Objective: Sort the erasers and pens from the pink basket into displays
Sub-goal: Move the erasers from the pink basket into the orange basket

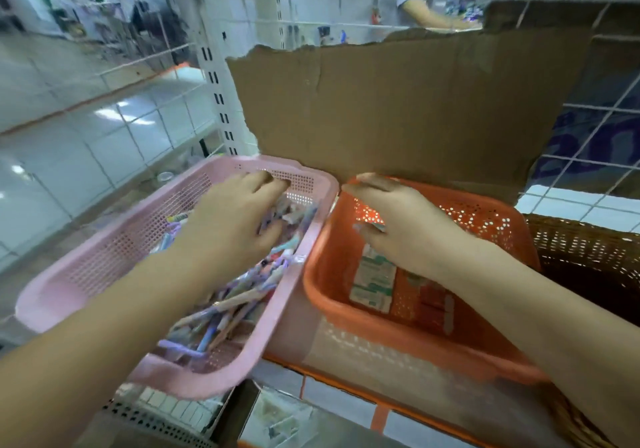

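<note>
Sorting stage: judged about midway, with plenty left in the pink basket (pixel 69 291) and a few packs already in the orange basket (pixel 325 274).
Pens (pixel 228 309): lay heaped in the pink basket, mostly lengthwise from its near end toward its far wall, some crossed over others.
Erasers: could not pick out loose ones among the pens; saw flat packs (pixel 372 283) on the orange basket's floor, likely erasers, print too blurred to read.
Baskets: stood side by side on a shelf, pink to the left and skewed, orange to the right, rims touching or nearly so at the far corners.
Left hand (pixel 235 219): reached down into the far half of the pink basket, directly over the pens, fingers curled in among them with thumb below; could not tell whether gripping one.
Right hand (pixel 398 219): hovered over the far left part of the orange basket, fingers loosely bent, thumb apart from the index; showed a small pale scrap (pixel 372 227) at the thumb tip, too blurred to tell whether held.
Nearer hand: the left, in contact with the heap; the right sat beyond the shared rims, clear of the pens.
Coming move: judged to turn on a grip across a pen's barrel, then a lift along its length to free it from the tangle.
Backdrop: torn cardboard (pixel 415 108) stood behind both baskets, with a wicker basket (pixel 588 250) just right of the orange one.
</note>
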